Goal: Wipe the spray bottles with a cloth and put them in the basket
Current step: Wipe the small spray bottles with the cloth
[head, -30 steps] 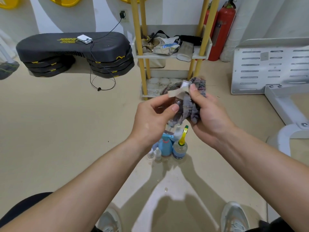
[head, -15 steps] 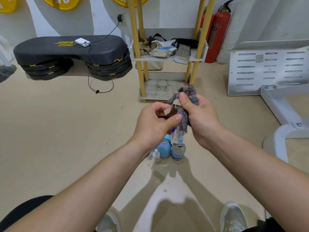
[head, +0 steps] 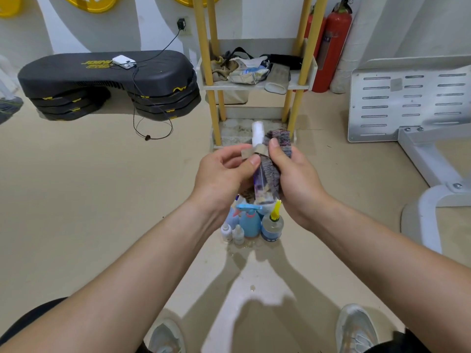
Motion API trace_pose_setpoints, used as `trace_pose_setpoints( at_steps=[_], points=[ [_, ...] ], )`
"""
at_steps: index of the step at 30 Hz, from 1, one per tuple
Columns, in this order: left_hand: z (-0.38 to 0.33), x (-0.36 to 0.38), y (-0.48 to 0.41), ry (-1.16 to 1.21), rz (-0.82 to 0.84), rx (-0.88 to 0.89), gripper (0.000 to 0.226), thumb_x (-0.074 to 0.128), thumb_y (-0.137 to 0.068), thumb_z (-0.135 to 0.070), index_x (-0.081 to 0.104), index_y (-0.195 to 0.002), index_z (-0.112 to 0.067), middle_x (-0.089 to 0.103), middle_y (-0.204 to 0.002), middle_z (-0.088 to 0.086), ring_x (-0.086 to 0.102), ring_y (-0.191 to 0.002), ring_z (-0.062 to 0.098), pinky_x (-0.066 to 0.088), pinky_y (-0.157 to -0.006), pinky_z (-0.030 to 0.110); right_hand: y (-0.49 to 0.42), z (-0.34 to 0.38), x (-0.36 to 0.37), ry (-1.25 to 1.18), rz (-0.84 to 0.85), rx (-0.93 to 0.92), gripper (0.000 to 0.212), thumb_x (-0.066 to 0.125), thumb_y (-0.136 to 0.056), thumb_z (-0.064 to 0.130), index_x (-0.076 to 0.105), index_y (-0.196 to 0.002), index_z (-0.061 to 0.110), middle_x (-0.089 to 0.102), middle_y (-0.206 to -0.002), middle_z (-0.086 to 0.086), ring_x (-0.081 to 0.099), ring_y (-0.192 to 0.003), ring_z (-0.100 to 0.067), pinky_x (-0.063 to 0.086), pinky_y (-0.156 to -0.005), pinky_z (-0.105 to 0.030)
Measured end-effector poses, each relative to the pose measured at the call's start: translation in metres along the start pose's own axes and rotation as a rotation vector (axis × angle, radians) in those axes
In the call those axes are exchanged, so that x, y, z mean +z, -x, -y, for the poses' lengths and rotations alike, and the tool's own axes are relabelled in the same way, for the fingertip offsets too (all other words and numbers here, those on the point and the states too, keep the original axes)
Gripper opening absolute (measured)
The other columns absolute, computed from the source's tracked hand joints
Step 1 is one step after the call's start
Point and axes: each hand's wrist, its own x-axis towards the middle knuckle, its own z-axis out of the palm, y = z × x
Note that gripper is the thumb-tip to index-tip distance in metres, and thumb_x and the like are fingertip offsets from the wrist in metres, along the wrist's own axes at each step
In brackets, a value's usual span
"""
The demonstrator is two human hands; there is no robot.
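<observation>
Beige floor (head: 76, 200) fills most of the view, with a stack of black step platforms (head: 102, 72) at the upper left, a rack (head: 204, 72) with yellow posts and a cluttered shelf at the top centre, a red fire extinguisher (head: 334, 47) to its right, and a white slotted metal panel (head: 407, 98) at the right edge. At the centre of the frame both hands meet around a small clear spray bottle (head: 258, 131), held nearly upright with its white cap pointing up. The left hand (head: 219, 174) has its fingers curled and its thumb pressed on the bottle's neck, just below a tan strip. The right hand (head: 295, 179) grips a grey and purple cloth (head: 280, 141) that is bunched against the bottle's right side, thumb on top. Directly below the hands, standing on the floor, are a blue spray bottle (head: 249, 224), a clear bottle with a yellow nozzle (head: 272, 225) touching its right side, and two small white bottles (head: 226, 231) at its left. Pale shoes (head: 165, 337) show at the bottom edge.
</observation>
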Motion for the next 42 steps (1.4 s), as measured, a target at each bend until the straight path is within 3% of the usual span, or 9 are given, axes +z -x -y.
trace_pose_setpoints(
  at_steps=[5, 10, 14, 18, 21, 23, 27, 34, 42],
  points=[
    [-0.007, -0.004, -0.005, 0.055, -0.021, 0.058, 0.033, 0.069, -0.079, 0.010, 0.070, -0.109, -0.006, 0.075, -0.085, 0.003, 0.072, -0.076, 0.016, 0.059, -0.069, 0.028, 0.011, -0.011, 0.012, 0.156, 0.073, -0.006, 0.039, 0.039, -0.107, 0.046, 0.072, -0.108, 0.025, 0.078, -0.100, -0.001, 0.074, -0.098, -0.017, 0.057, -0.094, -0.043],
    [-0.006, -0.011, -0.007, -0.350, 0.058, 0.232, 0.039, 0.067, -0.081, 0.011, 0.069, -0.109, -0.015, 0.070, -0.096, -0.004, 0.064, -0.071, -0.005, 0.053, -0.067, 0.017, 0.012, -0.009, 0.010, 0.038, 0.087, 0.073, 0.044, 0.037, -0.107, 0.044, 0.073, -0.105, 0.018, 0.078, -0.096, -0.007, 0.075, -0.092, -0.021, 0.057, -0.091, -0.045],
    [-0.013, -0.025, -0.010, -0.315, 0.190, 0.164, 0.046, 0.061, -0.087, 0.017, 0.062, -0.118, -0.017, 0.072, -0.102, 0.004, 0.069, -0.083, 0.010, 0.058, -0.074, 0.025, 0.012, -0.006, 0.005, -0.079, 0.139, 0.168, 0.048, 0.045, -0.103, 0.043, 0.067, -0.121, 0.005, 0.073, -0.115, -0.020, 0.070, -0.110, -0.034, 0.052, -0.103, -0.049],
    [-0.013, -0.032, -0.013, -0.263, 0.308, 0.073, 0.042, 0.061, -0.086, 0.016, 0.064, -0.121, -0.008, 0.070, -0.110, 0.012, 0.067, -0.094, 0.018, 0.054, -0.079, 0.024, 0.014, -0.005, 0.003, -0.123, 0.228, 0.133, 0.044, 0.046, -0.103, 0.041, 0.068, -0.117, 0.006, 0.076, -0.109, -0.014, 0.073, -0.100, -0.026, 0.059, -0.086, -0.034],
    [-0.023, -0.037, -0.016, -0.218, 0.260, -0.068, 0.014, 0.069, -0.092, -0.016, 0.071, -0.106, -0.015, 0.070, -0.103, 0.004, 0.064, -0.094, 0.018, 0.048, -0.084, 0.030, 0.014, -0.009, 0.003, 0.163, 0.216, -0.046, 0.035, 0.049, -0.102, 0.043, 0.071, -0.100, 0.016, 0.077, -0.091, 0.002, 0.072, -0.086, -0.013, 0.056, -0.080, -0.031],
    [-0.029, -0.036, -0.016, -0.295, 0.228, -0.074, 0.025, 0.069, -0.094, -0.036, 0.070, -0.091, -0.011, 0.069, -0.083, -0.003, 0.062, -0.074, 0.013, 0.049, -0.072, 0.026, 0.017, -0.013, 0.005, 0.443, 0.224, -0.184, 0.035, 0.052, -0.100, 0.049, 0.067, -0.091, 0.019, 0.067, -0.074, 0.014, 0.062, -0.071, -0.006, 0.050, -0.071, -0.031],
    [-0.029, -0.033, -0.012, -0.354, 0.203, -0.089, 0.041, 0.078, -0.086, -0.028, 0.056, -0.055, -0.015, 0.069, -0.068, -0.002, 0.060, -0.059, 0.013, 0.056, -0.072, 0.024, 0.017, -0.022, 0.000, 0.760, 0.186, -0.227, 0.042, 0.050, -0.084, 0.070, 0.061, -0.092, 0.030, 0.069, -0.079, 0.012, 0.065, -0.079, -0.010, 0.054, -0.076, -0.038],
    [-0.028, -0.038, -0.014, -0.568, 0.215, -0.076, 0.037, 0.074, -0.091, -0.035, 0.067, -0.068, -0.007, 0.061, -0.059, 0.007, 0.057, -0.052, 0.013, 0.053, -0.057, 0.022, 0.018, -0.021, -0.004, 0.901, 0.134, -0.221, 0.032, 0.063, -0.088, 0.059, 0.059, -0.099, 0.029, 0.069, -0.081, 0.010, 0.063, -0.076, -0.003, 0.050, -0.068, -0.026],
    [-0.035, -0.054, -0.016, -0.579, 0.443, 0.094, 0.012, 0.066, -0.096, -0.009, 0.068, -0.093, 0.002, 0.063, -0.081, 0.011, 0.063, -0.071, 0.014, 0.055, -0.071, 0.024, 0.008, -0.003, -0.013, 0.493, 0.554, -0.008, 0.034, 0.068, -0.094, 0.028, 0.063, -0.096, -0.005, 0.057, -0.075, 0.000, 0.055, -0.070, -0.012, 0.045, -0.068, -0.024]
  ],
)
